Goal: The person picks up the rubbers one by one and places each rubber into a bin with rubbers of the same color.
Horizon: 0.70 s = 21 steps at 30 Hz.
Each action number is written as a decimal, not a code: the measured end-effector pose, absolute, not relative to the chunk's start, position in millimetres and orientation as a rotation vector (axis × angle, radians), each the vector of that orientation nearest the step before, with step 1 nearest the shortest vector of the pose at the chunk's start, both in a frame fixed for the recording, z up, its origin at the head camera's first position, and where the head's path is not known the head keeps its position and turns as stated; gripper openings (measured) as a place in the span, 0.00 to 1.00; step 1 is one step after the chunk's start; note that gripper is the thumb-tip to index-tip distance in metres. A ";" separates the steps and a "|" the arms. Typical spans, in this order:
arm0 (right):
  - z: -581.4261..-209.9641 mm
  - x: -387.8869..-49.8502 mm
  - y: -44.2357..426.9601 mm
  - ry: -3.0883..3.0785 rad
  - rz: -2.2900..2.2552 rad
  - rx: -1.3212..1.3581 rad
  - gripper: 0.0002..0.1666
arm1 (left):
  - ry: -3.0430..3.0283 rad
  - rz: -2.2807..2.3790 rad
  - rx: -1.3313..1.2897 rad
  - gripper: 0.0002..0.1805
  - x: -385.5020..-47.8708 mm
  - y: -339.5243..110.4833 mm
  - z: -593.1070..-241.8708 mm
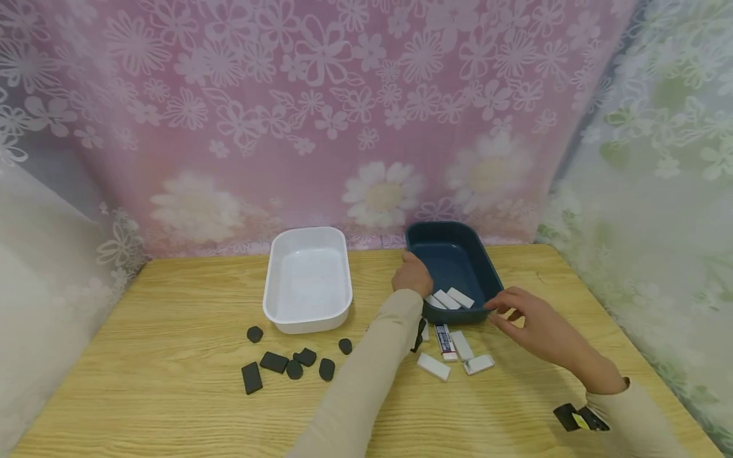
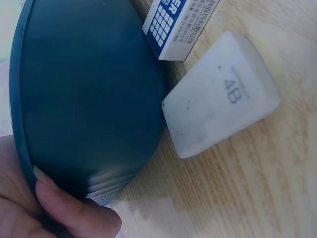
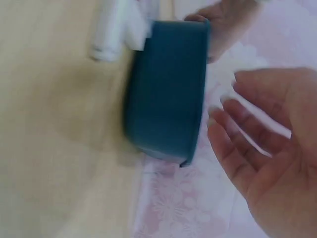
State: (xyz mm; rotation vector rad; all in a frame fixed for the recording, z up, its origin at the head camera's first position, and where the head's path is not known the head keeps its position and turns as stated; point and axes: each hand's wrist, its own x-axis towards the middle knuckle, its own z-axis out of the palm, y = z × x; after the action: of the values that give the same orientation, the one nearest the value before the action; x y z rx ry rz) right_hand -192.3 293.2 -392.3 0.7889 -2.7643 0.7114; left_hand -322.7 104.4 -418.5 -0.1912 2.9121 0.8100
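Wood-grain table point(image 1: 172, 305): dark blue tray point(image 1: 455, 261) being gripped.
Its left side is being grasped by the left hand point(image 1: 412, 275); beside its near-right corner the right hand point(image 1: 529, 318) is being held released. White erasers point(image 1: 460, 298) are being contained inside, loose erasers point(image 1: 433, 367) being displayed in front.

An upright dark-blue tub point(image 1: 455, 264) holds 3 visible white erasers point(image 1: 447, 299).

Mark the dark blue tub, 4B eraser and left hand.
Dark blue tub point(image 1: 452, 264): head view, bare inner floor.
4B eraser point(image 2: 220, 96): left wrist view, printed face.
Left hand point(image 1: 413, 275): head view, back of the hand.
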 end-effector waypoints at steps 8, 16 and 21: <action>-419.3 -169.2 294.3 -2.880 0.710 1.099 0.12 | 2.910 0.794 -0.208 0.23 -323.4 105.4 -419.2; -432.5 -169.8 288.7 -2.963 0.614 1.113 0.14 | 2.912 0.784 -0.225 0.23 -322.9 105.5 -416.5; -434.9 -171.3 287.5 -2.934 0.620 1.118 0.14 | 2.903 0.789 -0.234 0.23 -324.6 106.8 -419.9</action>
State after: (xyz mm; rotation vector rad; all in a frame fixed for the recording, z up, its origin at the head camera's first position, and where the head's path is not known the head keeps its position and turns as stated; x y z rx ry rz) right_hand -171.3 287.5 -434.9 1.1176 -2.9336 0.6202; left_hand -324.6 106.8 -419.9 -0.2335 2.9029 0.7893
